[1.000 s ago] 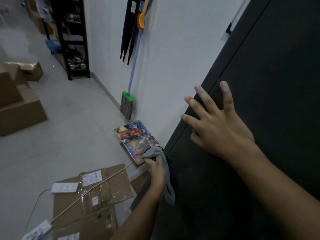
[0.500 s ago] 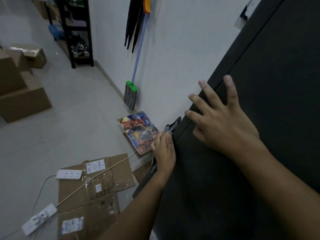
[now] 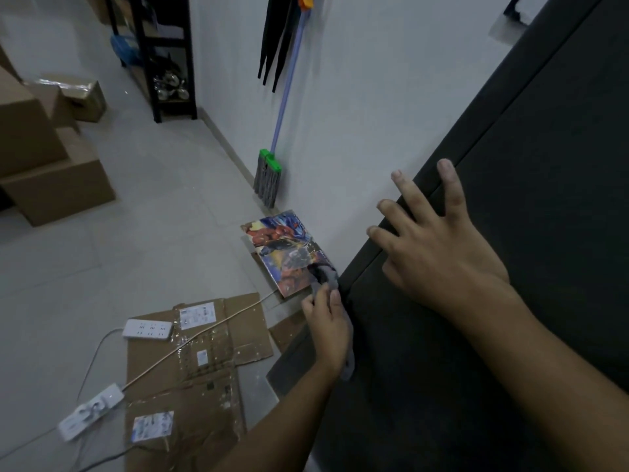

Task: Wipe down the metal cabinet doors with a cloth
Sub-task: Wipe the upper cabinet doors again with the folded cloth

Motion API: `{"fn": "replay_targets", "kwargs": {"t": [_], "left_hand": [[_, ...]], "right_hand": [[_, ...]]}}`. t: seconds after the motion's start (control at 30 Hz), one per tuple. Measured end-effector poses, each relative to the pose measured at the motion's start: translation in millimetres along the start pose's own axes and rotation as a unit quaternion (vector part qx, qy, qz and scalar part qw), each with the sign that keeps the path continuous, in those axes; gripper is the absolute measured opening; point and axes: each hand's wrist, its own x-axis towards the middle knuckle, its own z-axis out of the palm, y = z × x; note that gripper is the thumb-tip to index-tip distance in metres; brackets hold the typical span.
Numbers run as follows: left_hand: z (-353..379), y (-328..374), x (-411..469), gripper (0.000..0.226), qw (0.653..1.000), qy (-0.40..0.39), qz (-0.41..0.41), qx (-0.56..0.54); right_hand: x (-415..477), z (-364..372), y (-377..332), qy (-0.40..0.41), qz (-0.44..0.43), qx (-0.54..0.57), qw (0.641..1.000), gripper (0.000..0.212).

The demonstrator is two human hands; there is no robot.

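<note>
Now my left hand (image 3: 326, 321) grips the grey cloth (image 3: 325, 276) in the lower middle of the frame, right at the left edge of the dark metal cabinet door (image 3: 544, 165). My right hand (image 3: 439, 253) lies flat on the door, fingers spread wide, holding nothing. I think I am wiping the edge. Next I should rub the cloth along it, pressing hard. A colourful picture board (image 3: 282, 247) lies on the floor just beside.

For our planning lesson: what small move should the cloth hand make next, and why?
Probably slide the grey cloth along the edge of the dark metal cabinet door: the left hand grips it against that edge, while the right hand rests spread on the door.
</note>
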Motion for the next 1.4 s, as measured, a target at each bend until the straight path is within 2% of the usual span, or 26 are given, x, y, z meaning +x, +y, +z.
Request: {"fn": "replay_targets", "kwargs": {"t": [0.1,0.23,0.3,0.37,0.5,0.6,0.67,0.73,0.87,1.07,1.2,1.3,1.37,1.4], "left_hand": [[-4.5,-34.9,26.6,0.032,1.000,-0.019,-0.020,0.015],[-0.9,-88.5,62.7,0.037,0.992,-0.075,-0.103,0.019],[-3.3,-74.2,56.2,0.034,0.992,-0.057,-0.115,-0.022],[-10.6,-25.2,30.1,0.031,0.990,-0.052,-0.108,-0.078],[-4.6,57.1,-20.5,0.046,0.988,-0.035,-0.034,-0.143],[6.8,97.0,-49.6,0.045,0.991,-0.046,0.078,-0.100],[12.9,113.0,-67.8,0.042,0.984,-0.042,0.169,-0.048],[21.9,126.7,-90.1,0.042,0.969,-0.032,0.246,-0.019],[48.7,154.7,-139.7,0.050,0.934,-0.071,0.351,-0.011],[95.3,196.8,-224.1,0.036,0.846,-0.063,0.528,0.034],[119.1,176.5,-275.4,0.030,0.793,-0.077,0.598,0.087],[122.8,174.7,-275.2,0.037,0.760,-0.052,0.635,0.128],[122.1,193.3,-260.0,0.044,0.769,0.003,0.625,0.130],[120.6,206.6,-251.3,0.047,0.792,0.038,0.597,0.123]], "right_hand": [[-0.6,-0.5,0.6,-0.004,-0.005,0.003,1.000,0.050],[1.3,0.6,-0.6,0.002,-0.007,0.007,1.000,0.049],[2.2,1.4,-1.4,0.006,-0.009,0.002,1.000,0.050],[1.1,0.6,-2.0,0.013,-0.013,0.004,1.000,0.049],[-7.7,-6.2,0.7,0.031,-0.027,0.067,0.997,0.045],[-33.9,-11.3,10.8,0.058,0.019,0.152,0.987,0.052],[-67.3,-18.3,23.7,0.079,0.060,0.161,0.982,0.057],[-109.3,-30.3,44.4,0.108,0.104,0.147,0.978,0.058],[-208.2,-59.2,93.3,0.151,0.202,0.098,0.963,0.056],[-351.1,-76.8,133.7,0.150,0.342,0.067,0.925,0.060],[-417.8,-67.3,131.2,0.168,0.364,0.074,0.913,0.059],[-447.8,-62.1,127.4,0.182,0.370,0.057,0.909,0.060],[-461.6,-60.2,128.1,0.186,0.376,0.064,0.905,0.061],[-466.9,-59.8,129.1,0.189,0.378,0.071,0.904,0.061]]}}
